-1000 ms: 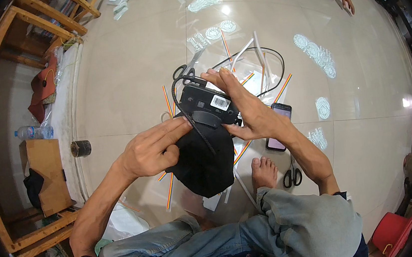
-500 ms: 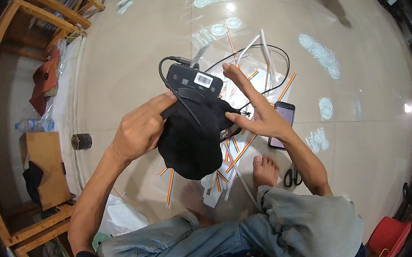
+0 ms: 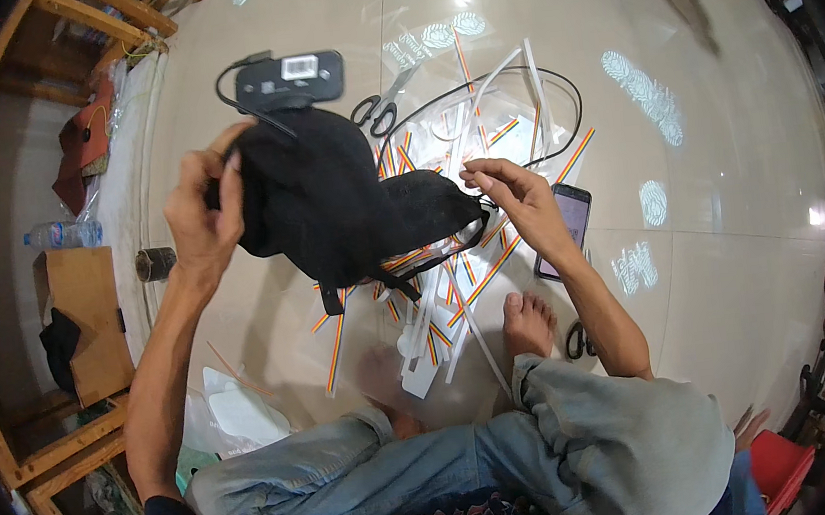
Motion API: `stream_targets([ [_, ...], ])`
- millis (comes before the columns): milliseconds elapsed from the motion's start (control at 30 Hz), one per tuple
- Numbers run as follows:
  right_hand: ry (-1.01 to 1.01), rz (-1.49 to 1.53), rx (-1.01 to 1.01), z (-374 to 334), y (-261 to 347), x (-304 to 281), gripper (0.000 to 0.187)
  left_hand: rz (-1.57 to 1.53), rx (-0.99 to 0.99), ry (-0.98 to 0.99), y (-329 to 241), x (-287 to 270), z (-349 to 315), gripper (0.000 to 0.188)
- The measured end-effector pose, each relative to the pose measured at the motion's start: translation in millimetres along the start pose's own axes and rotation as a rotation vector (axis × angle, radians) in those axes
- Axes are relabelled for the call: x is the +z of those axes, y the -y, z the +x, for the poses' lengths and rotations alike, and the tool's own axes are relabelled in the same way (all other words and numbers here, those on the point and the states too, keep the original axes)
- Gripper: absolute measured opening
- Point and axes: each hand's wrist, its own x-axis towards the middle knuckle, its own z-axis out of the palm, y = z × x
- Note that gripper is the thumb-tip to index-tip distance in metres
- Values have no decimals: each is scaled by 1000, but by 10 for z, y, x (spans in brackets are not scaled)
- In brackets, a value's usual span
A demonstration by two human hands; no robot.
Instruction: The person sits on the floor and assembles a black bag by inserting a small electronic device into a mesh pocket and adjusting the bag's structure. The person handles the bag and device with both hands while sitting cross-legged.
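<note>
1. We see our left hand (image 3: 202, 211) pinching the edge of a black cap (image 3: 310, 193), its thumb and fingers closed on the dark fabric.
2. Our right hand (image 3: 526, 207) is at the cap's opposite end, its fingers bent; we cannot tell whether the fingertips grip the fabric or only sit against it.
3. The cap is between our two hands, raised over the floor (image 3: 727, 184) and tilted, with a dark strap (image 3: 466, 242) curving along its near side.
4. At the cap's far left end we have a black device (image 3: 282, 82), slightly blurred, with a white label (image 3: 300, 67) on the face turned to us; a short cable bends around its left end.
5. Below and beyond the cap, we see striped strips (image 3: 486, 282) in red, orange, yellow and dark tones, strewn among white pieces and clear plastic.
6. Scissors (image 3: 390, 100) lie on the floor just right of the device, and a thin black cord (image 3: 579, 104) loops farther right.
7. A phone (image 3: 576, 212) lies beside our right wrist, near our bare foot (image 3: 528, 324).
8. To our left we see a tape roll (image 3: 154, 265), a cardboard box (image 3: 89, 332) and a clear bottle (image 3: 63, 235).
</note>
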Motion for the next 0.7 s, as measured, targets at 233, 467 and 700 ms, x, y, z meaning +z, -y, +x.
stream_targets([
  [233, -56, -38, 96, -151, -478, -108, 33, 99, -117, -161, 221, -211, 70, 18],
  [467, -95, -93, 128, -181, -725, -198, 32, 106, -110, -191, 307, -309, 108, 20],
  [700, -87, -77, 159, -182, -770, -198, 33, 111, -81, -178, 261, -303, 107, 20],
])
